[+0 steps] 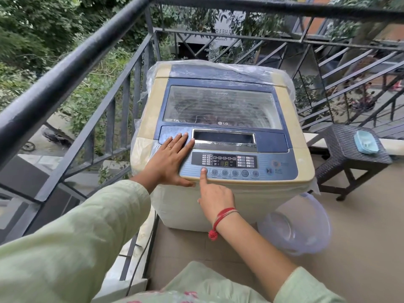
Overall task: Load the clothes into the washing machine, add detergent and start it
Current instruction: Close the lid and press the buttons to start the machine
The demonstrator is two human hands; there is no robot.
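A cream and blue top-loading washing machine point(303, 162) stands on the balcony, wrapped partly in clear plastic. Its glass lid point(223, 106) is closed, and dark clothes show dimly through it. The control panel point(238, 165) at the front has a lit display and a row of round buttons. My left hand point(170, 158) lies flat with straight fingers on the machine's front left corner. My right hand point(215, 197) has its index finger stretched out, the tip pressing the leftmost round button point(204, 171); the other fingers are curled and hold nothing.
A black metal railing point(72, 68) runs along the left and behind the machine. A dark wicker stool point(349, 149) to the right carries a light blue soap box point(366, 142). A translucent plastic tub point(295, 228) lies on the floor by the machine's front right.
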